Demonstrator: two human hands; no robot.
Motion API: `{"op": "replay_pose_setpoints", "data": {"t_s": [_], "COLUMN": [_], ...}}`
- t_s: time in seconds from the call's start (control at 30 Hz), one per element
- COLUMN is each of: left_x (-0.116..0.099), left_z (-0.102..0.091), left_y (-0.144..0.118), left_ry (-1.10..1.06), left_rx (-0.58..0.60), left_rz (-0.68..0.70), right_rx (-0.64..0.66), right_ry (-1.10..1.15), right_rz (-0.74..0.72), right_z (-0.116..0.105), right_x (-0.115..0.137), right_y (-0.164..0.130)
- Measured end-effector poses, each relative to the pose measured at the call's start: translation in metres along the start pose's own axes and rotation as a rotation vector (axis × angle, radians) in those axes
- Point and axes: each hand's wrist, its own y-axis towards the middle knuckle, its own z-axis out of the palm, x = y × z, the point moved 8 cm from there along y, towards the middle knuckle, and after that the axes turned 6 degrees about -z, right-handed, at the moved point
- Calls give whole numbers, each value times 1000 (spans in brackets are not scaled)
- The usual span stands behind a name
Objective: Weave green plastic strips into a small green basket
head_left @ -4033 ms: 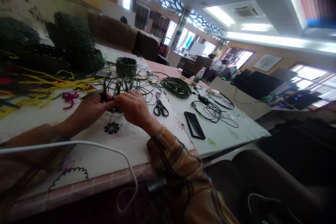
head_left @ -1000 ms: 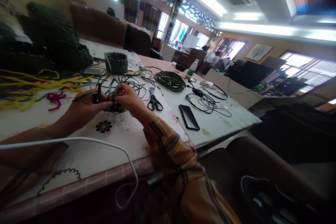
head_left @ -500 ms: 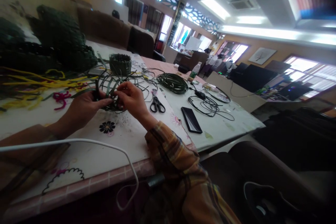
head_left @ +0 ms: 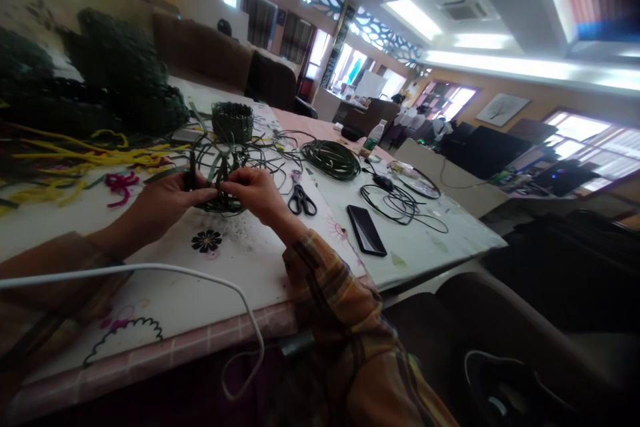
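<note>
Since the frame half a second ago, our right hand [head_left: 260, 193] has dipped a little, its fingertips now lower against the woven piece [head_left: 227, 204], while our left hand [head_left: 165, 203] has stayed at its side. The woven piece sits between our hands on the white patterned desk [head_left: 250, 250], its loose green strips fanning out toward twelve o'clock. Our left fingers are closed on it at nine o'clock, the thumb laid along the near side. Our right thumb and forefinger are pinched together on its edge at about one o'clock; exactly which strip they have is too small to tell.

Reading the clock from the woven piece, we have a small green basket [head_left: 233, 123] at twelve, a bottle [head_left: 371, 140] at two, a coil of green strip [head_left: 337, 173] between two and three, and black scissors [head_left: 299, 192] at three. A dark phone [head_left: 367, 230] lies farther out, between three and four. Magenta yarn [head_left: 120, 188] is at nine, and a white cable [head_left: 200, 273] crosses at six.
</note>
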Motion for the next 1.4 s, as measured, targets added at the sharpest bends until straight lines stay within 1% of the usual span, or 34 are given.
{"op": "replay_pose_setpoints", "data": {"t_s": [0.1,0.2,0.4,0.63,0.9,1.0,1.1,1.27,1.4], "left_x": [0,-2,2,8,8,12,14,10,9], "left_z": [0,1,-1,-1,-1,0,-1,1,0], "left_y": [2,3,5,8,10,11,12,11,10], "left_ry": [-9,-40,-107,-94,-11,-18,-50,-55,-64], "left_rx": [13,33,10,10,57,75,65,93,84], "left_rz": [-19,-34,-94,-142,-67,-75,-84,-69,-66], "right_rx": [-11,-41,-51,-74,-81,-81,-76,-72,-77], "right_ry": [103,160,261,261,260,268,284,317,313], "right_rz": [60,115,210,192,216,234,243,237,246], "right_z": [0,-1,2,0,1,1,2,3,3], "right_x": [-6,-10,-12,-11,-13,-14,-14,-13,-13], "right_y": [0,-1,-4,-4,-4,-5,-6,-6,-7]}}
